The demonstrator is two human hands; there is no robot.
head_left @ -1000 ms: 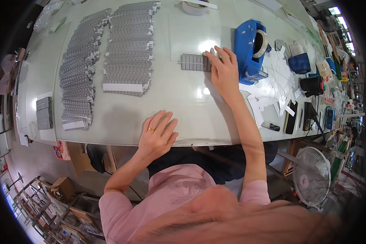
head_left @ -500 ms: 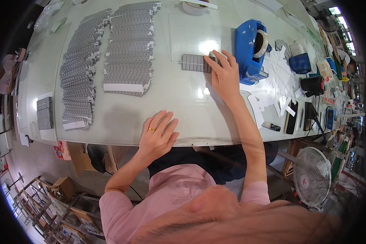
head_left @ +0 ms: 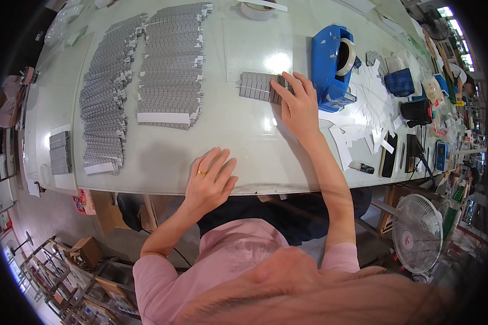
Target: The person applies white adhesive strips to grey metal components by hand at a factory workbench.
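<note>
At the middle of the table lies a flat grey block of ribbed segments [head_left: 252,85], with a thin pale line across it. My right hand [head_left: 300,111] has its thumb and fingers around the block's right end, hiding that end. The block sits slightly askew, its right side nearer to me. My left hand [head_left: 209,179], wearing a gold ring, rests near the table's front edge with fingers stretched out and nothing in them. Just beyond my right fingers stands a blue tape dispenser [head_left: 324,70].
Two long rows of grey ribbed pieces [head_left: 168,70] [head_left: 106,92] cover the left of the table [head_left: 222,138]. A smaller grey stack [head_left: 60,153] lies at far left. White paper strips [head_left: 371,100] are scattered at right, near a black phone [head_left: 389,156]. A fan [head_left: 417,233] stands below.
The grey block has turned slightly clockwise, its right end coming toward me. My right hand has shifted slightly nearer with it. My left hand has stayed in place.
</note>
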